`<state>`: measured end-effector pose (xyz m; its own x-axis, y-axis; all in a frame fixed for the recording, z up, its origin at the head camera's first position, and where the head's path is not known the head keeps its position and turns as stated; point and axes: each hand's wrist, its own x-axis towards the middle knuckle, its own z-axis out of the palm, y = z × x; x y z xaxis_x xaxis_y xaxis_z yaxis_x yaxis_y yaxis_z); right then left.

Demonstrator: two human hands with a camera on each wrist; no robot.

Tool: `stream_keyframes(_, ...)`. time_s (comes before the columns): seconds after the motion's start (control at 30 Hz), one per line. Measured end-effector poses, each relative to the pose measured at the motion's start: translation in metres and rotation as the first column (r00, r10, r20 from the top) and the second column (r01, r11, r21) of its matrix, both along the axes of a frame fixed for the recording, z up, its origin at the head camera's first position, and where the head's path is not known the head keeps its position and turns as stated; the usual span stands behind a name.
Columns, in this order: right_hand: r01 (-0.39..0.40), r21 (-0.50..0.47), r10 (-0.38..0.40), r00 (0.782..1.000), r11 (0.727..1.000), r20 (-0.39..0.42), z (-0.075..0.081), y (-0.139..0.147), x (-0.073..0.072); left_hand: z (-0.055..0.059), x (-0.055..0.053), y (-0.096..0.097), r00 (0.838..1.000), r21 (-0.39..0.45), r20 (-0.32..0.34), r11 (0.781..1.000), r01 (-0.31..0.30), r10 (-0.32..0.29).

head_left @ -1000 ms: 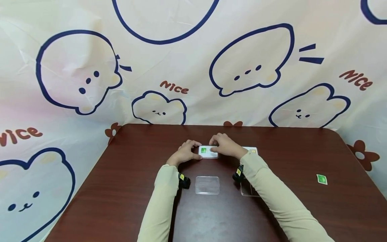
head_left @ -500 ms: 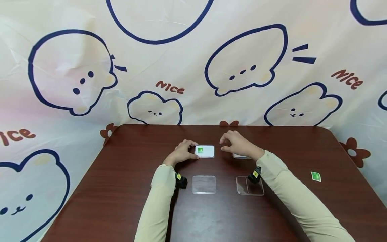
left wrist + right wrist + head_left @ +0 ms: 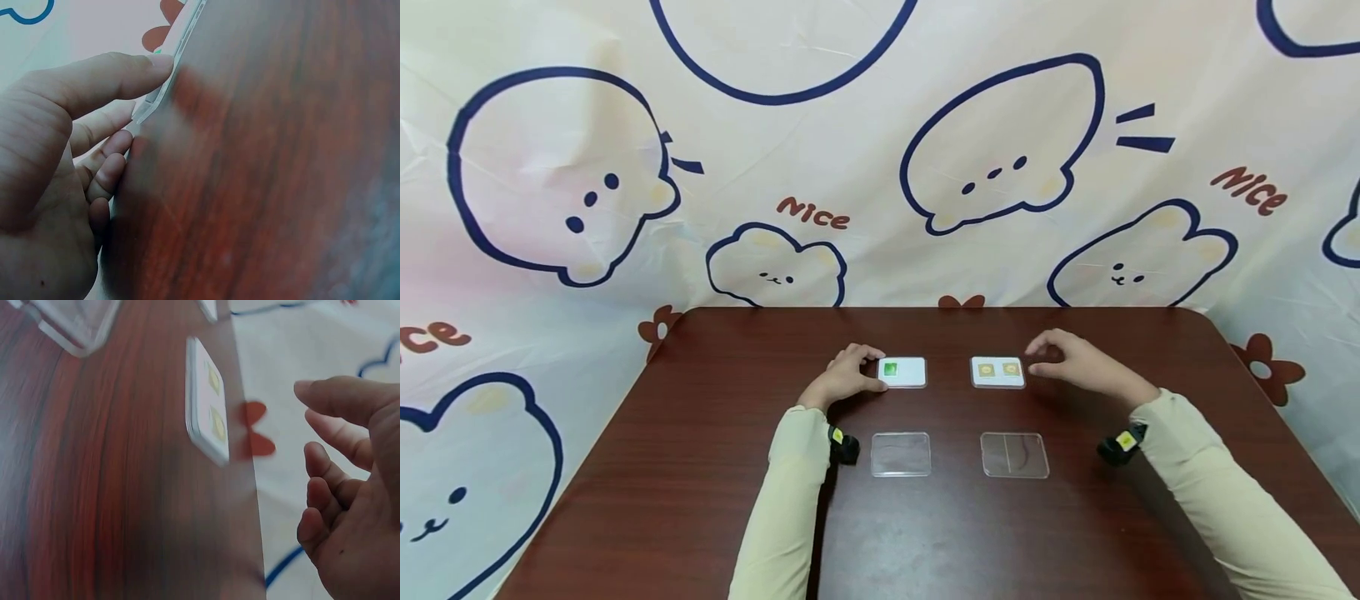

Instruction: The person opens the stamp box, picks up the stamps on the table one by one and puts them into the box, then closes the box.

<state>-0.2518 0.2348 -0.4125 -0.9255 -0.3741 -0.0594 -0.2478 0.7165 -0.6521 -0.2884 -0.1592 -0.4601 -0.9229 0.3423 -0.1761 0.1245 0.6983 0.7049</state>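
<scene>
Right hand (image 3: 1078, 362) moved right, uncovering case (image 3: 997, 384) with two yellow squares (image 3: 986, 370)

Two white-faced cases (image 3: 912, 373) (image 3: 998, 373) lie near the centre of the head view. They bear three squares between them: one green square (image 3: 891, 369) on the left case, two yellow squares (image 3: 986, 370) (image 3: 1011, 369) on the right. Lower in the frame are two clear plastic pieces (image 3: 901, 455) (image 3: 1026, 457). There are two hands (image 3: 844, 377) (image 3: 1077, 364), two sleeves (image 3: 786, 500) (image 3: 1213, 475), two black wrist devices (image 3: 844, 447) (image 3: 1120, 448), one tabletop (image 3: 700, 467) and, at least partly visible, three red-brown flowers (image 3: 651, 329) (image 3: 961, 302) (image 3: 1279, 370).
</scene>
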Motion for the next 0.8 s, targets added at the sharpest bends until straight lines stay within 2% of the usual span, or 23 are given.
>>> stream_keyframes(0.17,0.081,-0.012,-0.080,0.994,0.997,0.073,0.004,0.036,0.013,-0.001,0.000,0.001,1.000,0.009,0.004,1.000,-0.004,0.004)
stream_keyframes(0.4,0.138,0.028,-0.140,0.988,0.990,0.061,0.005,0.074,0.030,0.000,0.000,0.001,1.000,0.020,0.012,1.000,-0.004,0.004)
stream_keyframes(0.5,0.149,0.043,-0.152,0.986,0.988,0.070,0.002,0.089,0.037,0.000,-0.001,0.001,1.000,0.023,0.019,1.000,-0.007,0.007)
stream_keyframes(0.67,0.147,0.013,-0.147,0.979,0.989,0.142,-0.005,0.114,0.052,0.001,-0.002,0.000,1.000,0.029,0.020,1.000,-0.005,0.004)
stream_keyframes(0.8,0.148,0.030,-0.151,0.977,0.989,0.153,-0.012,0.131,0.062,0.000,-0.002,0.000,1.000,0.023,0.020,1.000,-0.002,0.001)
